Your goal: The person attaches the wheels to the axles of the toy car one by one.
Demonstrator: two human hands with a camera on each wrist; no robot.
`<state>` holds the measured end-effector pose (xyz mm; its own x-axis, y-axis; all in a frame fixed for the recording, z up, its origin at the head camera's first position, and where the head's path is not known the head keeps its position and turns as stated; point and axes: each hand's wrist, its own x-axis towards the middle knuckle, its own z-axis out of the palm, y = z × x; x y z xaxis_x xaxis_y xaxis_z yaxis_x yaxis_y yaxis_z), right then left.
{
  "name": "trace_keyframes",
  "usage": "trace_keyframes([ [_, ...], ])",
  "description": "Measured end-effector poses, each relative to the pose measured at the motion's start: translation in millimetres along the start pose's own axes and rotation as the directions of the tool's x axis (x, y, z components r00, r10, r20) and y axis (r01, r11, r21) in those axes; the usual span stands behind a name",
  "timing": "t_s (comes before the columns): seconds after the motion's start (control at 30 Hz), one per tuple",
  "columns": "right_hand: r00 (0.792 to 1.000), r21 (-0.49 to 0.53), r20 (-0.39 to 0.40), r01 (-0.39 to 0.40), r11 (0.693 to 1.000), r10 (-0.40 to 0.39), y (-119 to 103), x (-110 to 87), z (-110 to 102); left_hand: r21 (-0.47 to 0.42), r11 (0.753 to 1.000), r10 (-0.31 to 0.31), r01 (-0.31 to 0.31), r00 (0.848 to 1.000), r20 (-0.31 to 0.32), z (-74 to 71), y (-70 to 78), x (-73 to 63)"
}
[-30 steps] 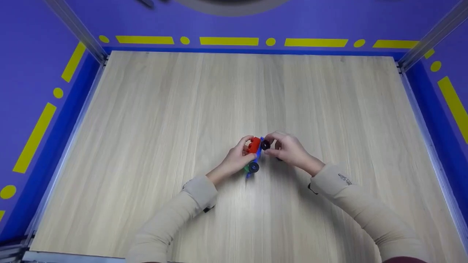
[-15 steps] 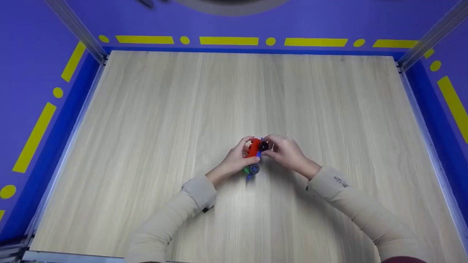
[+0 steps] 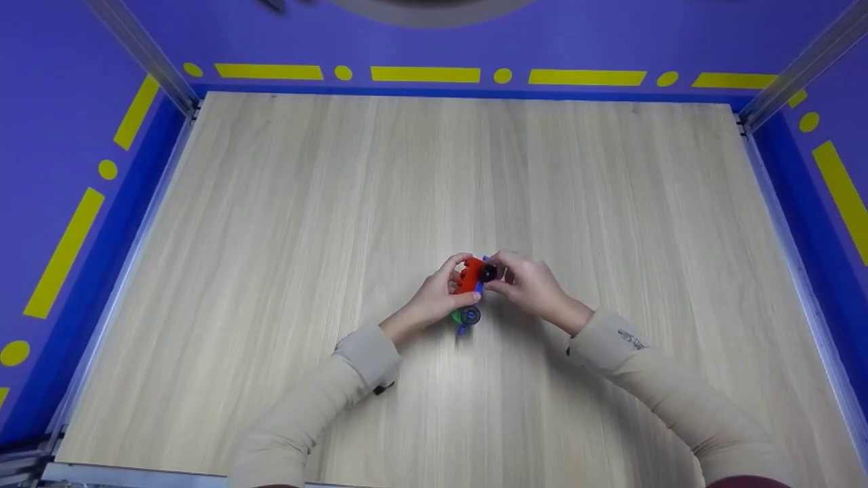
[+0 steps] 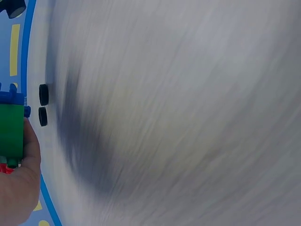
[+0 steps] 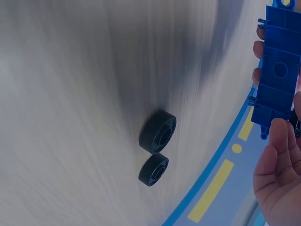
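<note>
Left hand [image 3: 434, 297] grips red block [image 3: 469, 276] on blue base [image 5: 277, 89]; right hand [image 3: 534, 283] pinches black wheel [image 3: 487, 272], seemingly touching base; 2 loose wheels [image 5: 151, 134] below grips.

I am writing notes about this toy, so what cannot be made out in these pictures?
Head view: loose wheels, apparently hidden behind the right hand.
Left wrist: part of the green block, cut by the left edge.
Right wrist: part of the blue base, cut by the right edge.
Head view: sleeve lettering, too small.
</note>
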<state>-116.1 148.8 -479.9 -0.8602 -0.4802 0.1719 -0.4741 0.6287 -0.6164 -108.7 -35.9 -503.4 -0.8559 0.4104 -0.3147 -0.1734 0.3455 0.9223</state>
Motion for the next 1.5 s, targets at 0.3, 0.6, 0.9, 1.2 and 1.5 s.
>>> trace_keyframes([
  [0.3,0.999,0.003,-0.042,0.027,1.000,-0.027,0.5,-1.2,3.5,0.009,1.000,0.027,-0.027,1.000,0.004,-0.7,0.9,-3.6],
  [0.6,0.998,-0.049,-0.052,0.032,0.998,-0.034,-0.2,-2.2,5.5,0.051,0.998,0.023,-0.022,1.000,-0.014,0.0,0.5,-4.9],
  [0.9,0.997,-0.043,-0.060,0.038,0.998,-0.041,0.0,-2.4,6.8,0.050,0.999,0.021,-0.020,0.999,-0.027,0.9,0.8,-5.5],
  [1.2,0.997,-0.037,-0.062,0.042,0.998,-0.044,0.7,-3.3,9.7,0.105,0.994,0.020,-0.014,0.999,-0.050,0.8,2.5,-7.7],
  [1.5,0.994,-0.027,-0.087,0.057,0.998,-0.059,0.6,-4.1,11.7,0.126,0.992,0.016,-0.008,0.998,-0.059,1.2,3.2,-8.3],
])
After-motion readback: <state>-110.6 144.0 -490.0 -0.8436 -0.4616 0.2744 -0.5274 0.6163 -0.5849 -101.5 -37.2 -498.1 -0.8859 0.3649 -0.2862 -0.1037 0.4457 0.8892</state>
